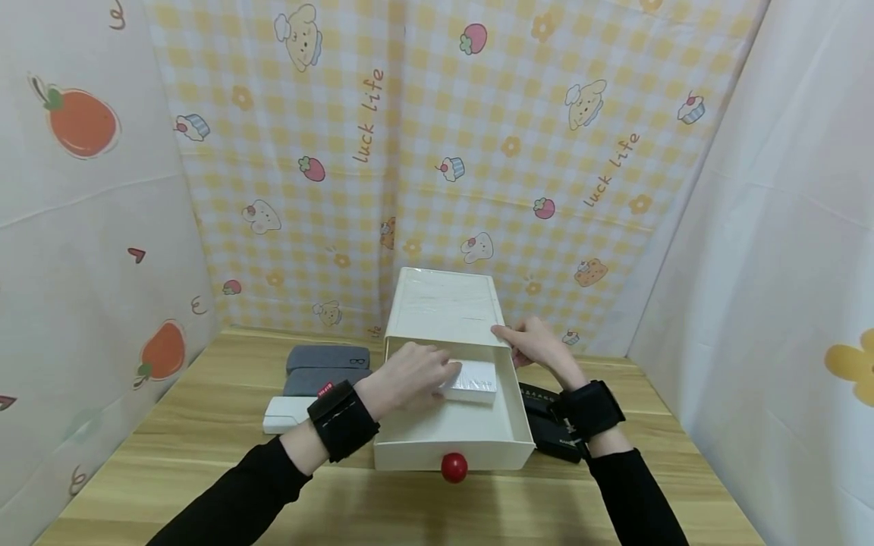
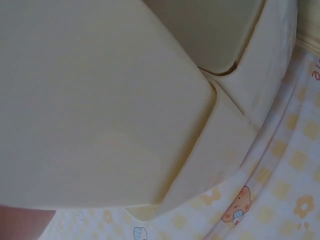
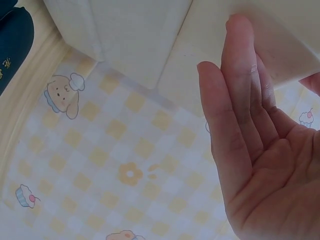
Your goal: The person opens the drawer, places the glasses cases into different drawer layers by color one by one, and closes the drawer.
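Note:
A cream drawer box stands on the table, its outer case (image 1: 447, 303) at the back and its drawer (image 1: 416, 455) pulled out to the front. A round red knob (image 1: 454, 468) sits on the drawer front. Inside lies a small white box (image 1: 471, 385) with a shiny wrapped top. My left hand (image 1: 406, 377) reaches into the drawer and holds the left end of this small box. My right hand (image 1: 539, 345) rests on the case's front right corner, thumb on top; in the right wrist view its fingers (image 3: 237, 75) lie nearly straight along the side.
Two grey glasses cases (image 1: 328, 356) and a white box (image 1: 283, 413) lie left of the drawer. Several dark boxes (image 1: 553, 436) lie to its right, partly behind my right wrist. A patterned yellow curtain (image 1: 451, 205) hangs behind the wooden table (image 1: 198, 425).

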The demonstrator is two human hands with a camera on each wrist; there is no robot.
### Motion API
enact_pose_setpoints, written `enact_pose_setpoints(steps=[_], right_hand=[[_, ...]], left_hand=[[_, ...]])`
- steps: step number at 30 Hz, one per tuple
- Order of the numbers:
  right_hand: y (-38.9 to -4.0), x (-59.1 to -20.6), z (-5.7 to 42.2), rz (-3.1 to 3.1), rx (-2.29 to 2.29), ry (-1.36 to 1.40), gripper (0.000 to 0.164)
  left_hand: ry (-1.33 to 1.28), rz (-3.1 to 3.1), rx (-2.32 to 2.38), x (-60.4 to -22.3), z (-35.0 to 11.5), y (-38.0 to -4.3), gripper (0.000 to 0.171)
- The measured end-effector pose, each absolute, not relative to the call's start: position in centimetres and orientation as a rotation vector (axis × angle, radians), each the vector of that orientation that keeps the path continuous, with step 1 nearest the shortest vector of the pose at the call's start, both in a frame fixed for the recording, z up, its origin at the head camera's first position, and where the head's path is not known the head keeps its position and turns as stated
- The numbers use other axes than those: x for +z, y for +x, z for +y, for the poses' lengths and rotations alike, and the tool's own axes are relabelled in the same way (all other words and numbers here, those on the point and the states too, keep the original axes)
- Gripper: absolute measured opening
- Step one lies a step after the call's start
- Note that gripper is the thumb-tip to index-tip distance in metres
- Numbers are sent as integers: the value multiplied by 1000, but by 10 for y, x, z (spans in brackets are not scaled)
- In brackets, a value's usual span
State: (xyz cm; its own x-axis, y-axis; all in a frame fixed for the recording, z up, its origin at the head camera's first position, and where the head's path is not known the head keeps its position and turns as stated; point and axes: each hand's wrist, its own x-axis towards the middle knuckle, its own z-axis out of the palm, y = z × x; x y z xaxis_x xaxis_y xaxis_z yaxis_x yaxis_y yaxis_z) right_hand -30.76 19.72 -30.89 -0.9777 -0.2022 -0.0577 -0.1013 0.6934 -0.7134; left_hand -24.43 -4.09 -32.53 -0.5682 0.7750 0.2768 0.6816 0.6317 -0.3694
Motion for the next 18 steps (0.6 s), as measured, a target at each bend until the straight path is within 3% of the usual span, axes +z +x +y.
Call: enact_pose_setpoints(steps=[18], right_hand=[[-307, -309, 197, 2771, -1161, -259, 47]], left_hand=[[-1172, -2548, -89, -319, -44, -251, 15]])
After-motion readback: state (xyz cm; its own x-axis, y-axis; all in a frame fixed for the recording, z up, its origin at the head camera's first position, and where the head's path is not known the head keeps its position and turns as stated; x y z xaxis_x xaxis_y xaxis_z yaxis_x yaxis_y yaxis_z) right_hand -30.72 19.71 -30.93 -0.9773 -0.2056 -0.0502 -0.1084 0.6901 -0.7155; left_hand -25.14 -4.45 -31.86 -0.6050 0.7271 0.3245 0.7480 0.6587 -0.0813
